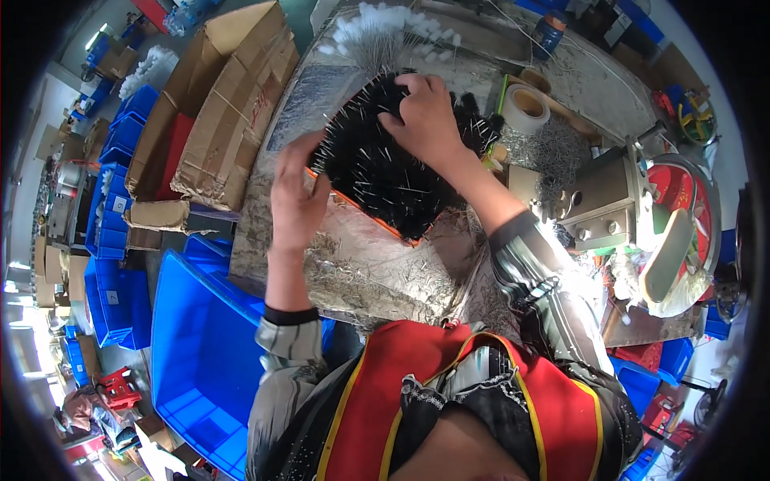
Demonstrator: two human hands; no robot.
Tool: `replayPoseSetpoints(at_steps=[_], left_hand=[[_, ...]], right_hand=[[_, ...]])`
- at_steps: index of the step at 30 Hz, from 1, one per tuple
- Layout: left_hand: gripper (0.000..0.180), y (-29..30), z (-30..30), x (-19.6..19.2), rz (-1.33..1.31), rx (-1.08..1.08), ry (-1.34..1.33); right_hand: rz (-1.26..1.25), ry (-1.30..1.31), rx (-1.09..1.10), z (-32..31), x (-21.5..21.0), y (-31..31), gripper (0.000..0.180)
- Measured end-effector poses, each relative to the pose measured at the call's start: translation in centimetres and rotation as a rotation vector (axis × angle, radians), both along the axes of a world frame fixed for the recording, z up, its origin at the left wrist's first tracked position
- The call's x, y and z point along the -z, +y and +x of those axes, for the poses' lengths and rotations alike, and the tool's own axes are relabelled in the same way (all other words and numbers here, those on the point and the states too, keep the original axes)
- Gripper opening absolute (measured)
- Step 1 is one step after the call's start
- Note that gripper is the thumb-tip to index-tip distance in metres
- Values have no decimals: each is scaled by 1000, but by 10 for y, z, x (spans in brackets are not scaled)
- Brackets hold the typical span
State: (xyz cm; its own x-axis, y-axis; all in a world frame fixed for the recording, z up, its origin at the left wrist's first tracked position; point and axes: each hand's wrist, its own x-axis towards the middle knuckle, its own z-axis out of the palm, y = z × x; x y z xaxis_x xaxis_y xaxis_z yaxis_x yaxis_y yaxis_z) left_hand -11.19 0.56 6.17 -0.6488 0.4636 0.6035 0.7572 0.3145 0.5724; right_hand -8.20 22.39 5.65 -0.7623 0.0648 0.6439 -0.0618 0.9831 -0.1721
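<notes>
A mass of small black wire brushes [365, 152], their pale wire ends sticking up, fills an orange-edged tray [362, 210] on the worktable. My left hand [297, 196] is closed round the tray's left side, the thumb near its front corner. On top of the heap lies my right hand [427, 116], its fingers bent over the brushes toward the far edge and its thumb among the bristles. Which brushes its fingertips touch is hidden. Behind the tray stands a bundle of white-tipped wire brushes [385, 32].
To the left are an open cardboard box [233, 120] and a large blue bin [200, 361]. On the right, a tape roll [527, 107] sits by a heap of metal wire bits [553, 152], beside a metal machine [601, 196]. A dark jar [549, 34] stands farther back.
</notes>
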Motion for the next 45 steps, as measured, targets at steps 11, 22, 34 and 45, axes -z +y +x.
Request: replayPoseSetpoints(at_steps=[11,22,34,45], left_hand=[[70,27,-42,11,-792,431,-30],[58,54,-35,7,-1253,230,499],[58,58,-58,10,-1151,383,624],[28,46,-88,7,-1159,345,754]], right_hand=[[62,-271,-134,64,19,-40,16],[-5,-268,-143,70,18,-33,20],[67,-128,-354,92,26,-71,22],[-157,-201,-321,103,64,-76,20]])
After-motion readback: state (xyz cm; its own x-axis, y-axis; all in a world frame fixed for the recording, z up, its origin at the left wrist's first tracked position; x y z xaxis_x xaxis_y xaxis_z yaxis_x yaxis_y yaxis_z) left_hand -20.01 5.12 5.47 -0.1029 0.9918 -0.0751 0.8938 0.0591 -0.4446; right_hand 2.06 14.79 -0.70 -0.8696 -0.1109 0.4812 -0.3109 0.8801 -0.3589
